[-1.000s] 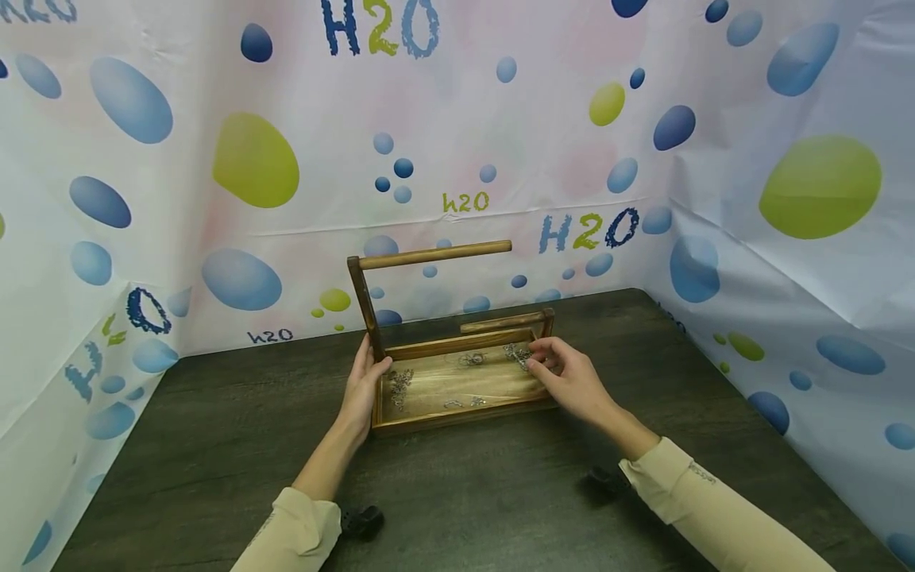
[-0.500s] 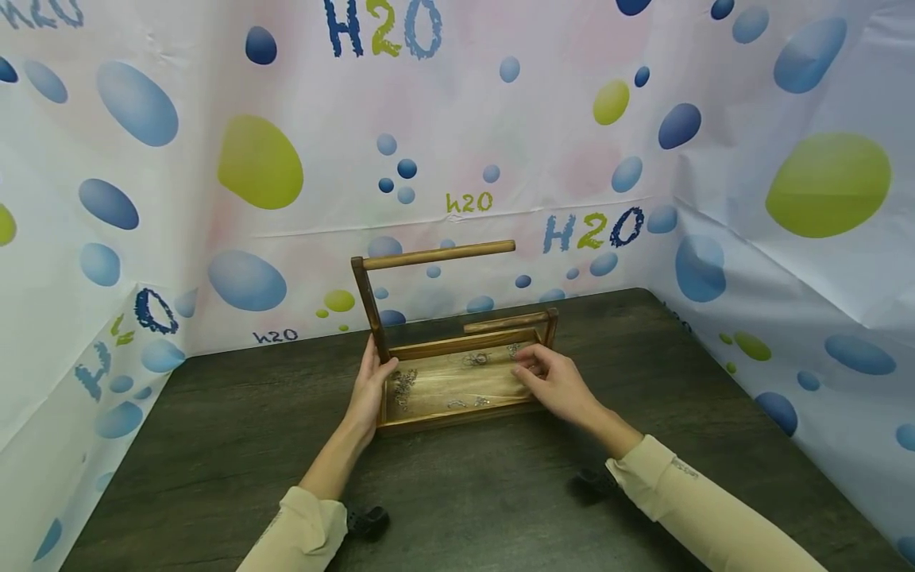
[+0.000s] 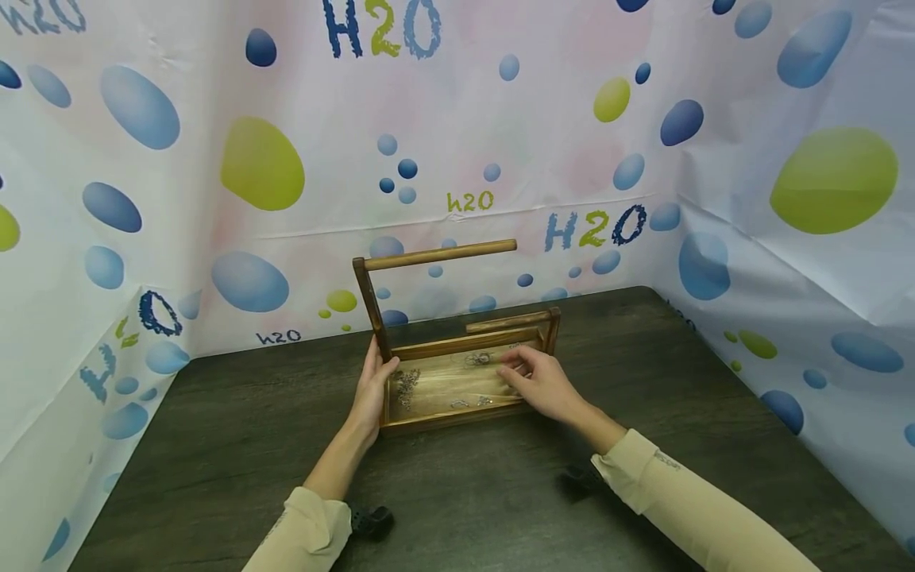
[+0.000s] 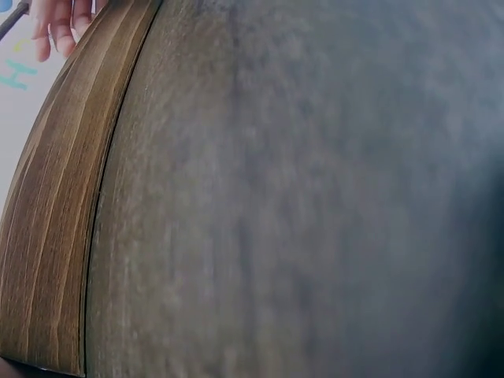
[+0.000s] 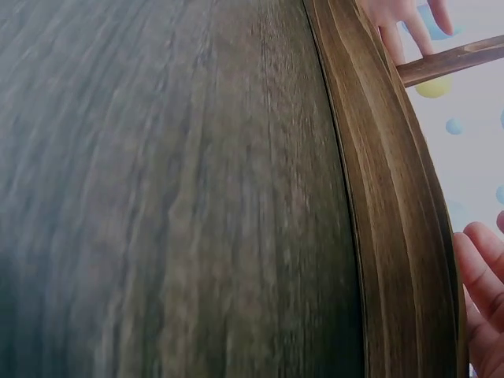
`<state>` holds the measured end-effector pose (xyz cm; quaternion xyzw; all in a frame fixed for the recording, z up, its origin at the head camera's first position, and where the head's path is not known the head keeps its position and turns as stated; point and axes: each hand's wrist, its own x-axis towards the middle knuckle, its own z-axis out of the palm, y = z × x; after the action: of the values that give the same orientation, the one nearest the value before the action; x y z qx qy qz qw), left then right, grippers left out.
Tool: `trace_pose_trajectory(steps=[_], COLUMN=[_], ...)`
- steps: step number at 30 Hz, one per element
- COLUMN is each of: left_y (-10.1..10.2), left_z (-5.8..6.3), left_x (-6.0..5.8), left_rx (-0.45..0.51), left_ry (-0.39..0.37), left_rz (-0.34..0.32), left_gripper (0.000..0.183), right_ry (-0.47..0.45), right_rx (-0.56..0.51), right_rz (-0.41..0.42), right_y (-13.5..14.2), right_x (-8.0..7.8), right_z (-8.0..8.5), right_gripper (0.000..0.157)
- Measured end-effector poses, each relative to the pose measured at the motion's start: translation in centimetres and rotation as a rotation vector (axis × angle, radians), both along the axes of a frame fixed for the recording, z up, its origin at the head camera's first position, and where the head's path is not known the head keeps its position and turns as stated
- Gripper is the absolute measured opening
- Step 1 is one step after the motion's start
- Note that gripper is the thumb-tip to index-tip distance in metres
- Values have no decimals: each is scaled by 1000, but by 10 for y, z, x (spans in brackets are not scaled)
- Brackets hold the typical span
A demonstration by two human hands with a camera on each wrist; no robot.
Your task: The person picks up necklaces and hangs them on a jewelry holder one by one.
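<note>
A shallow wooden tray (image 3: 457,423) with a light wood bottom sits on the dark table. My left hand (image 3: 369,393) grips its left end, thumb over the rim. My right hand (image 3: 539,385) hovers over the right part of the tray with bent fingers; whether a small piece is between the fingertips cannot be seen. Inside lie a silvery chain pile (image 3: 407,388) at the left, a thin coiled piece (image 3: 479,360) near the back, and small shiny pieces (image 3: 484,400) near the front. The right wrist view shows my right fingers (image 5: 484,268) beyond the tray's side.
A wooden post with a long bar (image 3: 439,254) rises at the tray's left end. A shorter post with a low bar (image 3: 507,322) stands at the right back. Dark table (image 3: 457,492) surrounds the tray, and a printed sheet (image 3: 457,119) hangs behind.
My right hand has slid left over the tray, away from its right end, now covering much of the spot where the right-hand chain lay. My left hand keeps its grip on the tray.
</note>
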<state>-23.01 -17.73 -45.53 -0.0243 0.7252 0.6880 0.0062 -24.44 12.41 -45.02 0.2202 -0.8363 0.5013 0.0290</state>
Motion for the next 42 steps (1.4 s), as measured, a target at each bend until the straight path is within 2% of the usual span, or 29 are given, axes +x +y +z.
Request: trace_pose_trajectory(steps=[18, 36, 42], left_y=[1, 2, 1], left_z=[1, -1, -1], left_x=[2, 1, 1], left_rx=[6, 9, 7], left_ry=[6, 7, 13], left_rz=[2, 9, 11], left_gripper=[74, 71, 68], right_ry=[-79, -103, -77], right_rx=[23, -12, -22], right_rz=[63, 153, 174], right_y=[-21, -43, -50], right_x=[-8, -13, -14], right_z=[3, 4, 3], right_gripper=[31, 31, 31])
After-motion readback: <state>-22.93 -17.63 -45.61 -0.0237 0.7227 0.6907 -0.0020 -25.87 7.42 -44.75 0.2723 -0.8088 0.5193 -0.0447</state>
